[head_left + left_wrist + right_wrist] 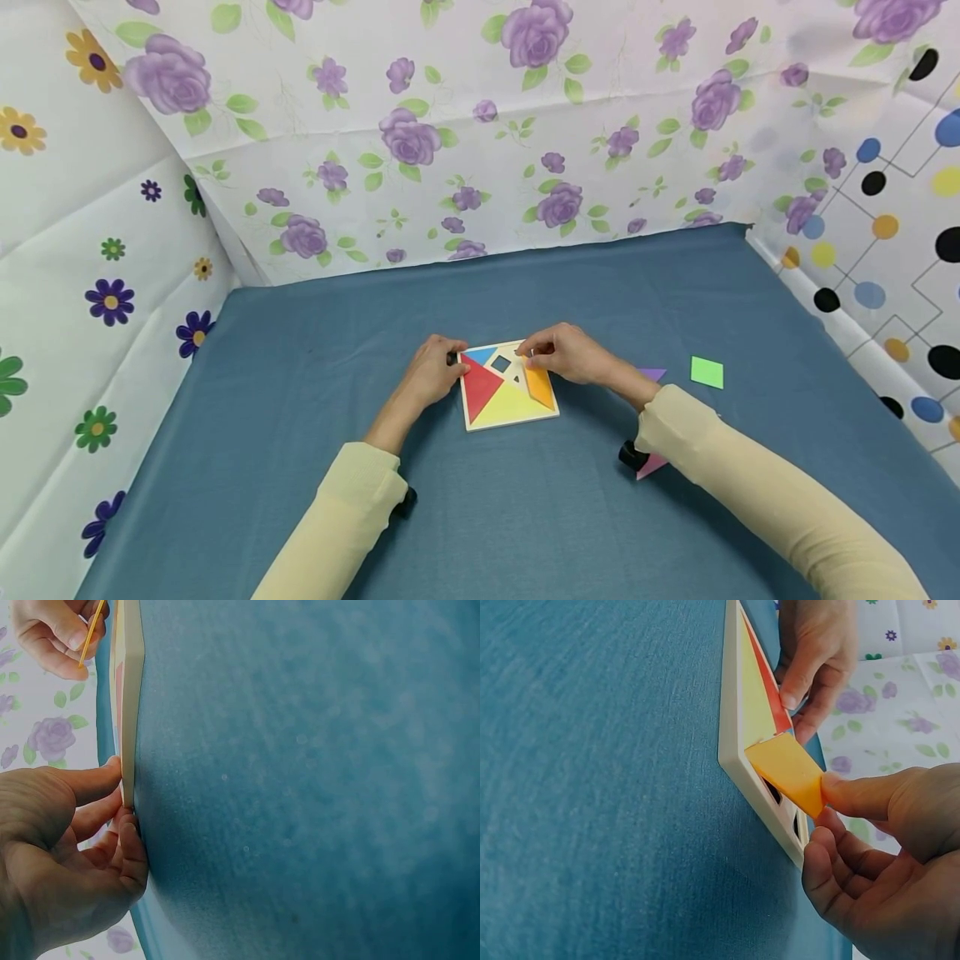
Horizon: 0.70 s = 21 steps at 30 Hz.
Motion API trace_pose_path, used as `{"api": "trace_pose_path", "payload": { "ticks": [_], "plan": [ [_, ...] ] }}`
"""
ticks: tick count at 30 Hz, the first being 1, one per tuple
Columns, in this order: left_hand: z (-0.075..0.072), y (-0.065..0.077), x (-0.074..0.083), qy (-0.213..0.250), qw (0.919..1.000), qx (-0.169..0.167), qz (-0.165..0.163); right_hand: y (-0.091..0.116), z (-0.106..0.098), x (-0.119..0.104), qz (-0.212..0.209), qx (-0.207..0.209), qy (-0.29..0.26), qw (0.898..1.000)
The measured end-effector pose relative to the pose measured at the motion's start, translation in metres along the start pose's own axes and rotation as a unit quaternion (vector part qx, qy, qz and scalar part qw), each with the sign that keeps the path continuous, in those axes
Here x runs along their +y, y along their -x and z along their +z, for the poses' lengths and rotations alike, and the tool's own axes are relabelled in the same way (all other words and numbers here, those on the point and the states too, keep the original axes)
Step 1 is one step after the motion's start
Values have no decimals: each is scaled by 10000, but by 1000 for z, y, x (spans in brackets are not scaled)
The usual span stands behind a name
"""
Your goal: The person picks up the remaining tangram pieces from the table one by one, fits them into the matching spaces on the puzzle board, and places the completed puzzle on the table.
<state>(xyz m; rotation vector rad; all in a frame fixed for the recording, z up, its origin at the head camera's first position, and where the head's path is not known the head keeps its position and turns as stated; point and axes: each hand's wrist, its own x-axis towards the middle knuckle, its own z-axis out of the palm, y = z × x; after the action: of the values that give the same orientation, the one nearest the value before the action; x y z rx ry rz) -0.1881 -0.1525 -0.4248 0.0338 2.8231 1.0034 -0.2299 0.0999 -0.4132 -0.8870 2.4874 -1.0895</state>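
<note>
The board [516, 367] is gripped at its far-left corner by the left hand [435, 369]; the orange piece [787, 772] is pinched by the right hand [567, 356].

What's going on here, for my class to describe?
A person's left hand grips the edge of a puzzle board while the right hand pinches an orange piece tilted over it. A red piece, yellow piece and blue piece lie in the board. To the right, on the blue cloth, lie a green square, a purple piece and a pink piece.
</note>
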Motion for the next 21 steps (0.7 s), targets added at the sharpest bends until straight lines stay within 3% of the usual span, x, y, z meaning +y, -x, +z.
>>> {"api": "trace_pose_path", "payload": {
  "ticks": [21],
  "plan": [
    [-1, 1, 2, -70, 10000, 3, -67, -5, 2, 2, 268, -198, 182, 9993]
  ]
}}
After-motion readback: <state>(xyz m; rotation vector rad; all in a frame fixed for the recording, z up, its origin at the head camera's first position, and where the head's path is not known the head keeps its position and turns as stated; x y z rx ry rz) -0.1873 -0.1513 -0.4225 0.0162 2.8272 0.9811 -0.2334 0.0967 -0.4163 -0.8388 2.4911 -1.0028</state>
